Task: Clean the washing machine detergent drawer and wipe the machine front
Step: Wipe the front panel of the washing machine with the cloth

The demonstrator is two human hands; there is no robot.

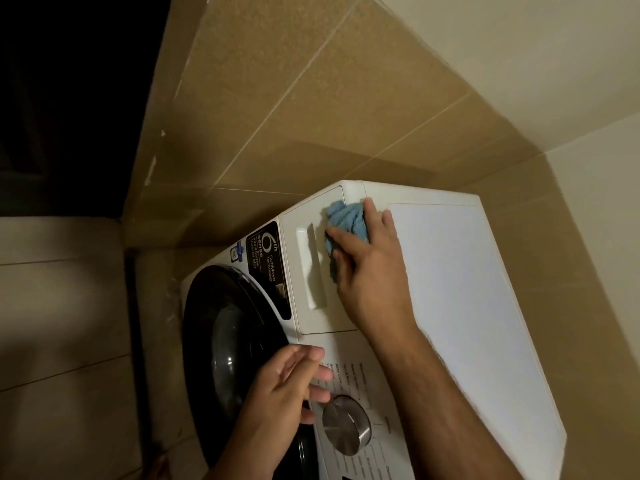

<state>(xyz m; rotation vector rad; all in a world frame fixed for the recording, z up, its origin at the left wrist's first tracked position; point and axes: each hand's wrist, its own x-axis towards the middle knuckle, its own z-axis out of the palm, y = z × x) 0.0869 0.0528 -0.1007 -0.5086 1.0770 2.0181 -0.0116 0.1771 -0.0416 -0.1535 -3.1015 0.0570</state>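
The right hand (367, 268) presses a blue cloth (346, 225) flat against the closed drawer (311, 265) front, near the machine's (467, 271) top corner. The left hand (294, 386) hovers open and empty by the dial (346, 424), beside the door (228, 341). Risk: the left fingers may brush the dial and change a setting, and the bunched cloth could skip the handle recess.

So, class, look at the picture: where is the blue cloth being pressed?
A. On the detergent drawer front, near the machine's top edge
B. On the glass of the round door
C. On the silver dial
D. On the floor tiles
A: the right hand presses the blue cloth flat on the closed detergent drawer front, beside its recessed handle; the left hand hovers empty near the silver dial.
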